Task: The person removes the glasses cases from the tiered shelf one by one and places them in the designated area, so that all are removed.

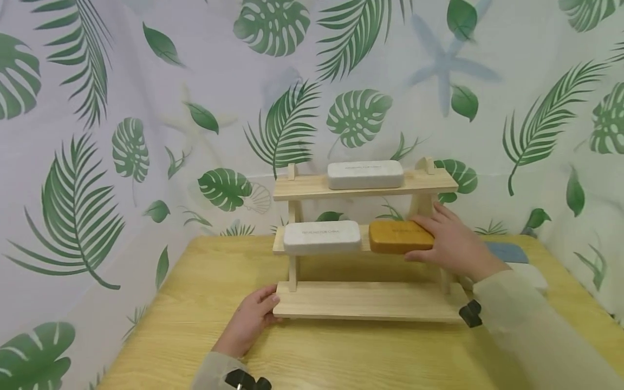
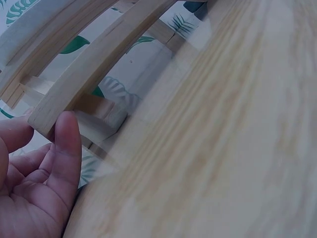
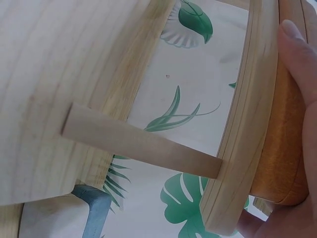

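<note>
A three-tier wooden display rack (image 1: 365,300) stands on the table. My left hand (image 1: 248,319) pinches the left end of its bottom board between thumb and fingers, seen close in the left wrist view. On the right part of the middle board lies an orange-brown glasses case (image 1: 395,238); my right hand (image 1: 453,249) grips its right end, thumb at the front and fingers behind. Left of it, a small gap away, lies a white glasses case (image 1: 322,238). Another pale glasses case (image 1: 365,176) rests on the top board. In the right wrist view the orange-brown case (image 3: 285,144) sits against the board.
Right of the rack, partly behind my right forearm, a blue case (image 1: 507,252) and a white case (image 1: 533,275) lie on the wood-grain table (image 1: 195,303). A leaf-printed cloth (image 1: 219,70) hangs behind the table and along its sides.
</note>
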Available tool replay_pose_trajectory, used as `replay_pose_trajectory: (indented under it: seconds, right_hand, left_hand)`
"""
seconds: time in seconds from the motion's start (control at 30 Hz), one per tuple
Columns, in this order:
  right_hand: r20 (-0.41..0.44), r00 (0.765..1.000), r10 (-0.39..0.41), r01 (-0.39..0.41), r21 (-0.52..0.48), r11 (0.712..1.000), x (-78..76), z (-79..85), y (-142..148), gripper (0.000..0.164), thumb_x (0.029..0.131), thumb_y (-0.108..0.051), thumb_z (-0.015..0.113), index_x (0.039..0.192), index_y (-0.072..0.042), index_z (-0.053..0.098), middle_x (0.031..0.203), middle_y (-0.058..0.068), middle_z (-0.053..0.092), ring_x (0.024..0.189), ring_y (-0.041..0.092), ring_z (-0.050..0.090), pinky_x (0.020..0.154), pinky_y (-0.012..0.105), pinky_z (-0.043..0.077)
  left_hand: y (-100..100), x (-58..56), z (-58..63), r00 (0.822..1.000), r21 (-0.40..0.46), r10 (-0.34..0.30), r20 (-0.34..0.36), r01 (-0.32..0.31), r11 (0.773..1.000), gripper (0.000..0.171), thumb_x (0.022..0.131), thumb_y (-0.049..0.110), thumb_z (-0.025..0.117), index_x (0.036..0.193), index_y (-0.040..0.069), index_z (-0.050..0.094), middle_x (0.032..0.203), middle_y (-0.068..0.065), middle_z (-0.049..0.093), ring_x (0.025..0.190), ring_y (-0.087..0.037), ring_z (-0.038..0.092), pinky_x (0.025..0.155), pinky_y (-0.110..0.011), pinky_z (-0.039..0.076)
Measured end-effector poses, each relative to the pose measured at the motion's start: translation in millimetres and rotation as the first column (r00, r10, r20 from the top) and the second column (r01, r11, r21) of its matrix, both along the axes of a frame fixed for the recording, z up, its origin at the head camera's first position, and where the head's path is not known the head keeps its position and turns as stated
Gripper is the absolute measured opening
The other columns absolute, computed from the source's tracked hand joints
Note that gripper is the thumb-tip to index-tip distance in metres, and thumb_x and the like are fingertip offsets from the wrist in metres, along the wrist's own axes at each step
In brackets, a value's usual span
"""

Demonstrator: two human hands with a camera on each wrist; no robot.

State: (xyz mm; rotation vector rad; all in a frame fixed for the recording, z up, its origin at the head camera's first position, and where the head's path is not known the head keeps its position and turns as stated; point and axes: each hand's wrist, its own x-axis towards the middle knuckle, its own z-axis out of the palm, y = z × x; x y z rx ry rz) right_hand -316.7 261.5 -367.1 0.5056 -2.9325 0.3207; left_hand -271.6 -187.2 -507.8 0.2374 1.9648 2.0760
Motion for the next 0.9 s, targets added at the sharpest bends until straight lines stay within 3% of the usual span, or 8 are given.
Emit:
replay_pose_trajectory:
  seconds: [0.2,0.4,0.63,0.9]
  right_hand:
    - [-0.008,1.000,0.004,-0.004,0.003,1.000,-1.2,10.6,-2.8,0.111,0.073,-0.087,0.062,0.152,-0.010,0.046,0.158,0.026,0.033,0.148,0.049,0.012,0.111,0.071,0.022]
    - [0.005,1.000,-0.005,0.005,-0.003,1.000,5.3,15.3,1.6,0.112,0.071,-0.089,0.059,0.151,-0.012,0.047,0.157,0.031,0.030,0.146,0.051,0.016,0.110,0.071,0.025]
    - [-0.005,1.000,-0.017,0.017,-0.033,0.999,19.1,10.5,8.7,0.109,0.071,-0.087,0.062,0.150,-0.014,0.047,0.143,0.022,0.046,0.128,0.043,0.040,0.097,0.066,0.041]
    - [0.039,0.998,-0.038,0.040,-0.052,0.998,26.0,3.4,11.0,0.111,0.070,-0.090,0.059,0.153,-0.018,0.044,0.143,0.019,0.048,0.123,0.040,0.044,0.090,0.064,0.045]
  left_hand:
    - [-0.1,-1.4,9.3,1.000,-0.010,0.027,-0.005,-0.027,1.000,0.056,0.108,0.021,0.051,0.152,-0.009,0.034,0.142,-0.028,0.049,0.111,-0.028,0.062,0.086,-0.036,0.056]
    - [4.9,-3.7,10.8,0.999,-0.010,0.035,0.017,-0.035,0.999,0.056,0.108,0.021,0.052,0.152,-0.009,0.035,0.143,-0.026,0.050,0.113,-0.027,0.062,0.086,-0.036,0.056]
    - [8.9,0.2,8.0,0.999,0.008,0.024,0.026,-0.025,1.000,0.057,0.109,0.022,0.051,0.152,-0.010,0.033,0.144,-0.027,0.048,0.113,-0.027,0.061,0.086,-0.036,0.055]
    - [6.2,4.8,6.6,0.999,-0.020,0.040,0.018,-0.039,0.999,0.057,0.108,0.023,0.052,0.152,-0.009,0.035,0.145,-0.028,0.047,0.113,-0.026,0.061,0.086,-0.036,0.055]
